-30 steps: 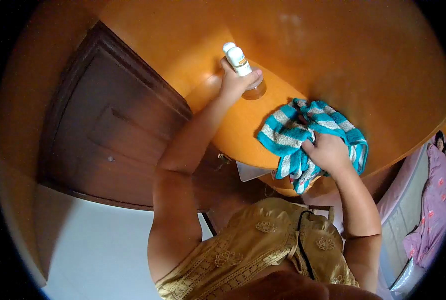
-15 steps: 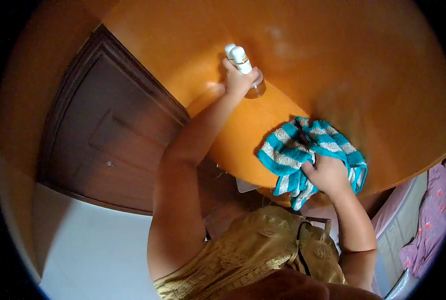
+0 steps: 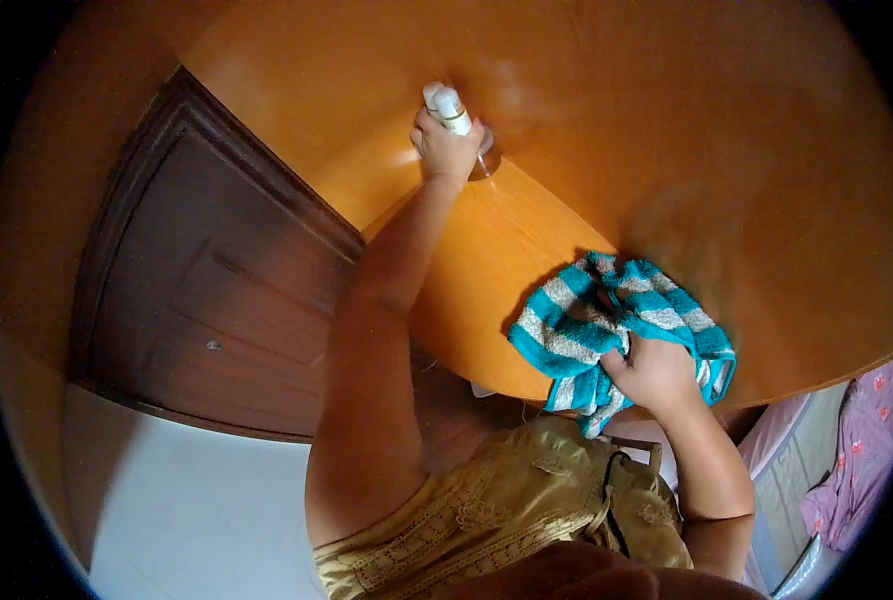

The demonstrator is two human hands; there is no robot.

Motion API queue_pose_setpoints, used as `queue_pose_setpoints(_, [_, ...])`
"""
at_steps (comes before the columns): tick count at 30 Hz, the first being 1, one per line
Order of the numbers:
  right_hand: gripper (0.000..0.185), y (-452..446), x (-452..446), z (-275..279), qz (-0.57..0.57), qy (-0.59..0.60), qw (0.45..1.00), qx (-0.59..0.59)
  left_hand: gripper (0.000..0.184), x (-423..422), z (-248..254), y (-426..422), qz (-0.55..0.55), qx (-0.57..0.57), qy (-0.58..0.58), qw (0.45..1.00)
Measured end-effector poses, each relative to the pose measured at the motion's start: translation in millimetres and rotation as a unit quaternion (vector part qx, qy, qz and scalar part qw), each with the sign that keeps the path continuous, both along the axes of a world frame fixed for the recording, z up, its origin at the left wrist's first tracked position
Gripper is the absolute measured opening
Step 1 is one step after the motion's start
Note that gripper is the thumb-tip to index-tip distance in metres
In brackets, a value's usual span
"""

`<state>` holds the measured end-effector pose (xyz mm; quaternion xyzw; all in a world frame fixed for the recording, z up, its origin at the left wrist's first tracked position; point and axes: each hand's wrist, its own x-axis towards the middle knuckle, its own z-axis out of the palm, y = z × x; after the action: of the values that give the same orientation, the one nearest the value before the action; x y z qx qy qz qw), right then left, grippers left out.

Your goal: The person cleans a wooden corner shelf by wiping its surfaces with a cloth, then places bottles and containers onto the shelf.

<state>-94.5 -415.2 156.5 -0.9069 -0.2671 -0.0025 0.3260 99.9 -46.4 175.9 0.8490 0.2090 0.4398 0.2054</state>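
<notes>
My left hand (image 3: 448, 153) is closed around white bottles with rounded caps (image 3: 452, 108) at the back of the orange-brown wooden surface (image 3: 481, 240). Two caps stick up above the fingers. Beside the palm shows a brown jar (image 3: 485, 166); whether the fingers also touch it I cannot tell. Near the front edge, my right hand (image 3: 656, 372) grips a bunched towel (image 3: 566, 330) with teal and white stripes. Its thumb lies on top of the cloth, and folds hide the other fingertips. The towel rests on the surface.
A dark brown panelled door (image 3: 236, 290) stands at the left, above a pale floor area (image 3: 196, 510). Curved wooden panels rise behind the surface. Pink flowered cloth (image 3: 861, 450) lies at the lower right.
The view has tilted slightly, so the bottles and left hand appear further up and left. The towel and right hand sit slightly lower in view. Both hands keep their hold.
</notes>
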Motion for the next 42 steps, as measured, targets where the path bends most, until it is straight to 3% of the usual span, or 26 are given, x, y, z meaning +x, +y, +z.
queue_pose_setpoints(2, [0.046,1,1,-7,0.0,-0.098,0.995,0.032,0.088,-1,4,-3,0.003,0.013,-0.006,1.0])
queue_pose_setpoints(6, [0.045,0,-3,-2,-0.017,0.0,1.0,-0.024,0.088,-5,12,-8,-0.034,-0.049,0.041,0.997])
queue_pose_setpoints(9, [0.044,0,-1,-3,-0.017,-0.014,1.0,0.001,0.09,-1,10,-2,-0.04,-0.059,0.044,0.996])
queue_pose_setpoints(11, [0.042,0,1,-8,-0.002,-0.098,0.994,0.042,0.091,6,5,8,-0.042,-0.042,0.034,0.998])
queue_pose_setpoints(14, [0.042,0,-2,-1,-0.01,-0.023,1.0,0.003,0.092,11,1,23,-0.087,-0.054,0.032,0.994])
queue_pose_setpoints(16, [0.042,0,-1,-5,-0.009,-0.052,0.999,0.012,0.089,7,8,27,-0.202,-0.143,0.03,0.969])
queue_pose_setpoints(18, [0.042,1,-1,-5,-0.006,-0.082,0.996,0.021,0.085,11,8,43,-0.253,-0.15,0.043,0.955])
queue_pose_setpoints(20, [0.043,1,-2,0,-0.021,0.027,0.998,-0.045,0.081,8,4,49,-0.302,-0.159,0.053,0.939])
queue_pose_setpoints(23, [0.043,2,-1,-4,-0.012,-0.037,0.999,-0.004,0.074,-14,2,35,-0.307,-0.138,0.083,0.938])
queue_pose_setpoints(25, [0.043,2,-1,-1,-0.01,-0.025,1.0,0.006,0.066,-5,-29,54,-0.311,-0.073,0.069,0.945])
queue_pose_setpoints(28, [0.043,2,-2,-1,-0.013,-0.015,1.0,0.007,0.063,1,-36,56,-0.356,-0.09,0.028,0.93])
queue_pose_setpoints(31, [0.042,3,-2,-3,-0.018,-0.021,1.0,0.001,0.064,12,-40,61,-0.276,-0.06,0.071,0.957])
queue_pose_setpoints(35, [0.043,3,-2,5,-0.02,0.035,0.999,-0.036,0.05,2,-23,45,-0.32,-0.054,0.071,0.943])
queue_pose_setpoints(37, [0.044,2,-3,2,-0.021,0.017,0.999,-0.035,0.049,-9,-4,31,-0.214,-0.05,0.175,0.96])
queue_pose_setpoints(38, [0.044,1,-3,0,-0.022,0.001,0.999,-0.033,0.049,-10,-1,31,-0.213,-0.051,0.175,0.96])
queue_pose_setpoints(40, [0.044,1,-3,-3,-0.02,-0.015,0.999,-0.022,0.068,-13,5,31,-0.219,-0.005,0.185,0.958])
queue_pose_setpoints(42, [0.045,0,-2,-2,-0.018,-0.032,0.999,-0.011,0.073,-13,8,30,-0.21,-0.032,0.171,0.962])
